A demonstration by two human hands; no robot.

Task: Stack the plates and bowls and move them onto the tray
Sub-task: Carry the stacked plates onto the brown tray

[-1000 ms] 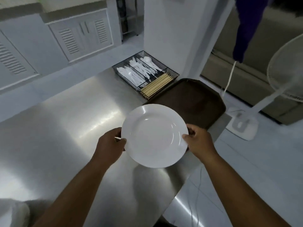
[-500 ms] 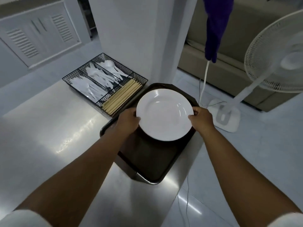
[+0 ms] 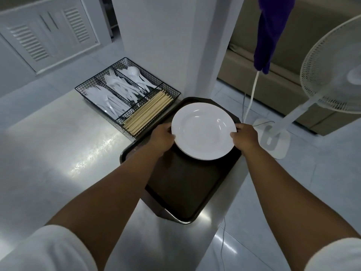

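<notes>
White plate (image 3: pixel 203 131), held by its rim between left hand (image 3: pixel 161 138) and right hand (image 3: pixel 246 138), fingers of each curled under the edge and thumbs on top. Now over the far end of the dark brown tray (image 3: pixel 181 184), near its far right corner; a second ago carried above bare steel countertop (image 3: pixel 58 145), short of the tray's near edge. Half a second ago already over the tray; since then only carried a little farther toward its far end. Whether touching the tray or hovering just above: cannot tell, since the plate hides its own underside. Only a sliver of a second rim along the lower edge, hinting at a stack, too faint to confirm; no bowl seen.

Meaning for the task, as a judgement: carry essentially finished, setting down and letting go remaining. Room left on the near half of the tray for more crockery.

Beside the tray's far left edge, a black wire cutlery basket (image 3: pixel 128 95) with white plastic cutlery and wooden chopsticks (image 3: pixel 148 112), close enough to mind when withdrawing the left hand. Tray near the countertop's right edge, floor below.
</notes>
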